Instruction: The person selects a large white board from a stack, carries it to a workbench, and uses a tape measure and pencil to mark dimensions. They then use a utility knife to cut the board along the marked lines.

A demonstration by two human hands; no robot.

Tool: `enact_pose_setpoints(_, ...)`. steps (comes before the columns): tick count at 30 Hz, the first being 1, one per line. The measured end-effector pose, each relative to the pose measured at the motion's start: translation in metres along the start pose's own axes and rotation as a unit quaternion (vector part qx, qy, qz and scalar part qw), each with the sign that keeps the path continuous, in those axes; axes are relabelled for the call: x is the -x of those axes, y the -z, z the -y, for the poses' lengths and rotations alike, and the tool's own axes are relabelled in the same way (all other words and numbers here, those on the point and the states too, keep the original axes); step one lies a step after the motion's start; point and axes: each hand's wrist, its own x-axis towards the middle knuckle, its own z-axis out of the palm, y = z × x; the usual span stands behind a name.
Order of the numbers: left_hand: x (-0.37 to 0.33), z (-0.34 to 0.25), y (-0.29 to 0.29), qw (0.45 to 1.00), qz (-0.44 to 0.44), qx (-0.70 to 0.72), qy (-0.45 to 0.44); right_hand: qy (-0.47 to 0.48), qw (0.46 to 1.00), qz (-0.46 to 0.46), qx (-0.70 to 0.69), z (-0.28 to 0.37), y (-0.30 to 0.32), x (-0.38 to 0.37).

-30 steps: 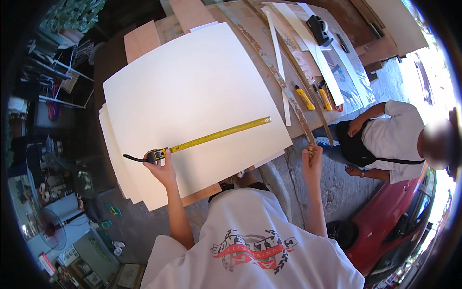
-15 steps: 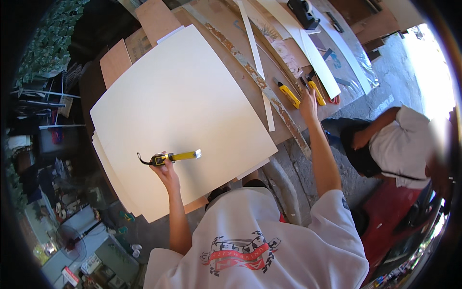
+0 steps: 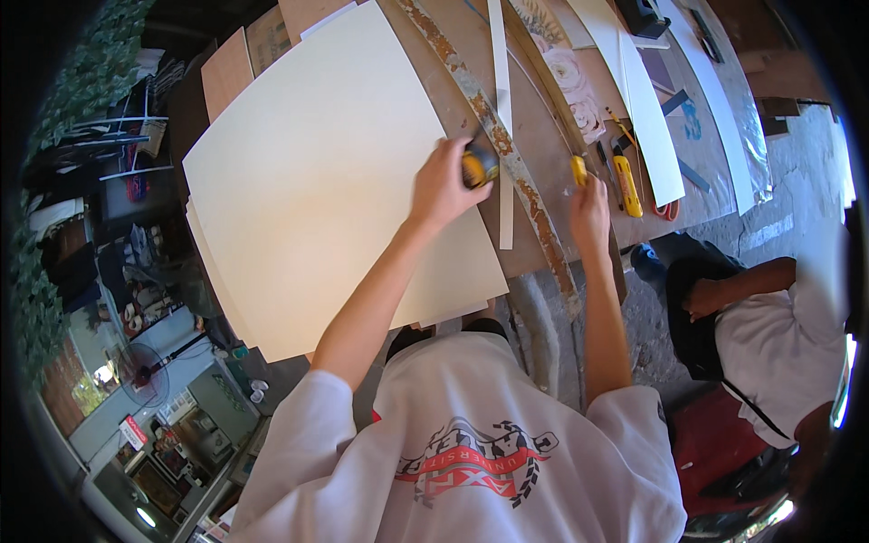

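Observation:
My left hand (image 3: 438,188) is closed around a yellow-and-black tape measure (image 3: 479,166), held over the right edge of a large cream board (image 3: 308,181). Motion smears the tape measure, and no long blade shows out of it. Further right, my right hand (image 3: 590,213) grips a yellow utility knife (image 3: 579,169), its fingers partly covering the handle. A second yellow utility knife (image 3: 626,185) lies on the table just right of that hand. Between my hands runs a rust-stained metal straightedge (image 3: 507,149), beside a narrow white strip (image 3: 505,195).
Long white strips (image 3: 647,136), a brown wooden strip (image 3: 548,81) and a black tape dispenser (image 3: 644,16) lie across the worktable (image 3: 534,244). A person in a white shirt (image 3: 760,335) is close by at the right. A fan (image 3: 143,373) stands at lower left.
My left hand has swung right and away from me with the tape measure; its extended yellow blade no longer shows. My right hand has taken hold of the left utility knife.

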Motion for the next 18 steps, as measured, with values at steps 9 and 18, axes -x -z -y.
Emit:
enact_pose_setpoints(9,-0.108,-0.051,-0.104,0.992,0.084,-0.075,-0.059,-0.228,0.898,0.031,-0.374,0.004,0.074,0.079)
enact_pose_setpoints(18,0.008,0.044,-0.036,0.987,-0.155,0.003,-0.033,-0.200,0.879,0.116,-0.417,0.036,0.063,0.085)
